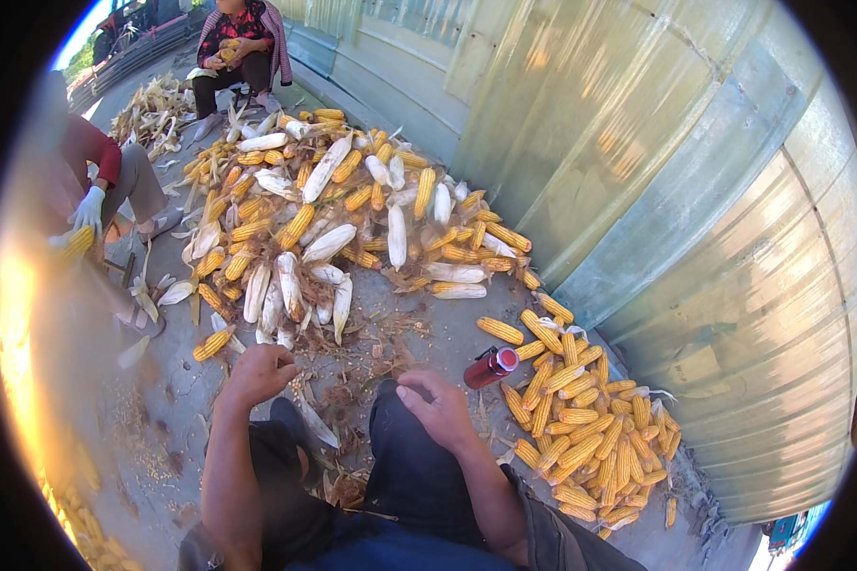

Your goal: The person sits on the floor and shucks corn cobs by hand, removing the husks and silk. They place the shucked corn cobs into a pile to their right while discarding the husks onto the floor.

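My left hand [258, 372] is above the ground at the near edge of a large heap of corn ears [361, 193]. Its fingers curl under, and its palm is hidden; nothing shows in its grip. Close by lies a yellow ear of corn [213, 344] with part of its husk. Over my right knee [393, 428], my right hand [439, 410] is bent loosely, thumb apart from the fingers, holding nothing visible. White-husked ears [291, 285] lie in front of my hands, mixed with bare yellow ears and brown silk. A loose husk [319, 421] rests between my feet.
A red bottle [491, 367] stands right of my knee, beside a pile of husked ears [593, 435]. Corrugated panels [657, 178] wall the right. One person's gloved hand [88, 210] holds an ear at left; another person [239, 57] sits behind the heap holding corn.
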Available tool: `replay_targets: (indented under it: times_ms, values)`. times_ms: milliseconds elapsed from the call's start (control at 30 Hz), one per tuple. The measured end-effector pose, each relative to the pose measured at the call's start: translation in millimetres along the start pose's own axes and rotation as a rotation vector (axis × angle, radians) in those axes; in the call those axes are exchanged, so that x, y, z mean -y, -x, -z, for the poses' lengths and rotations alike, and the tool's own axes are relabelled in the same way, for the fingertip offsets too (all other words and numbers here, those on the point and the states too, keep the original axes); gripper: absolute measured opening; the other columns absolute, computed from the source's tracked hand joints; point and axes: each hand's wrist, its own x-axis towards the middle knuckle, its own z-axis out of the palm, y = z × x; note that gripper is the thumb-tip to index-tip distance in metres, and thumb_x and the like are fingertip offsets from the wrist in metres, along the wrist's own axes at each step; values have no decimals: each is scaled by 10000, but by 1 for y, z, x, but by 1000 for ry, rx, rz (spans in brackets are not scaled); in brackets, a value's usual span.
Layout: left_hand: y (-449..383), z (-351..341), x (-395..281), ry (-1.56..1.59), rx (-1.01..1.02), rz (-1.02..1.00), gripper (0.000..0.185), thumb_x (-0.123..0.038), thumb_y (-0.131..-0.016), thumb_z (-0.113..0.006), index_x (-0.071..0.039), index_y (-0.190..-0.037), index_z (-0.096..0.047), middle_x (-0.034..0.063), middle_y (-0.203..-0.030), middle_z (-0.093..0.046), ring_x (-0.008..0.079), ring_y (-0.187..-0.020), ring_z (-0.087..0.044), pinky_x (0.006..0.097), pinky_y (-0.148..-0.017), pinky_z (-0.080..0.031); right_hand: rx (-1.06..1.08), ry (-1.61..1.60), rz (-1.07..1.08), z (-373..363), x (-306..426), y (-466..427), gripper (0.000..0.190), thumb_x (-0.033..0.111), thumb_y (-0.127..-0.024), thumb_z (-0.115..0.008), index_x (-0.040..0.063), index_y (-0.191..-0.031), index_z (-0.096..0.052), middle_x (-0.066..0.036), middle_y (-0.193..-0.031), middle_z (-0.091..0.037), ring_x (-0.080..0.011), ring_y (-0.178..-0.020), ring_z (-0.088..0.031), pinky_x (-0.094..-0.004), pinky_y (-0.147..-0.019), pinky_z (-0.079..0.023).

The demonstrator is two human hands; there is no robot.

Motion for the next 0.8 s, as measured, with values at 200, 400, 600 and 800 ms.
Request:
replay_targets:
  times_ms: [200,400,600,800]
  values:
    - [-1,0,2,-25,-13,-35,244,-222,-843,-742,16,-896,-761,160,-729,-717,246,-631,-684,395,-625,-528,0,0,-11,-1,-2,2,297,291,-933,-721,48,-1105,-714,-123,-1102,-724,-269,-1020,-701,-345,-883,-532]
    - [-1,-2,3,-19,-26,-39,247,-225,-837,-745,13,-901,-763,162,-733,-719,245,-636,-683,392,-631,-529,-6,13,2,-1,-3,2,304,294,-933,-722,46,-1108,-711,-123,-1104,-724,-269,-1029,-698,-345,-885,-530]
    - [-2,-1,0,-16,-25,-38,249,-229,-831,-749,12,-893,-757,171,-747,-720,273,-662,-694,403,-649,-534,-2,-14,-28,-1,-4,1,305,293,-929,-727,46,-1108,-714,-124,-1111,-725,-270,-1044,-698,-347,-901,-527]
    - [3,2,0,-34,-3,-9,253,-273,-826,-728,-25,-876,-743,180,-827,-721,345,-788,-700,441,-718,-540,6,-19,-70,-1,4,-1,283,246,-916,-733,32,-1100,-727,-125,-1130,-732,-257,-1071,-699,-343,-952,-517]
